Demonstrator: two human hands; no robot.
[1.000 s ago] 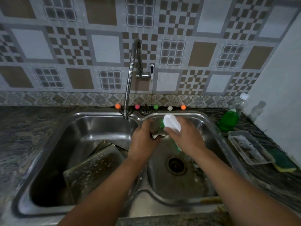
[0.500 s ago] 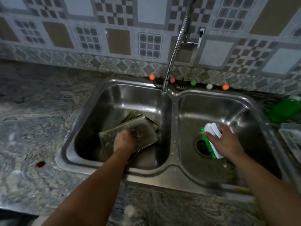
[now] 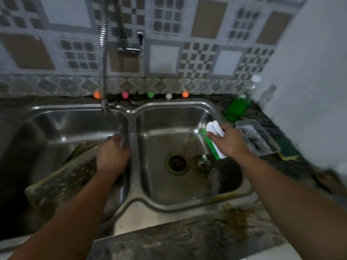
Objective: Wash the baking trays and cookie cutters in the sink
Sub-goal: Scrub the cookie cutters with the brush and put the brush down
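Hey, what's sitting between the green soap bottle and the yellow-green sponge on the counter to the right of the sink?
In the head view, a clear plastic container lies between the soap bottle and the sponge.

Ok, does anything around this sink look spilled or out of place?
Yes. Brownish residue is smeared on the sink rim and counter at the front right, and dark debris sits beside the right basin's drain.

Both forearms are bare right up to the bottom edge of the view, with no sleeves showing, and the left hand (image 3: 112, 156) and right hand (image 3: 230, 142) wear no gloves, rings or watch.
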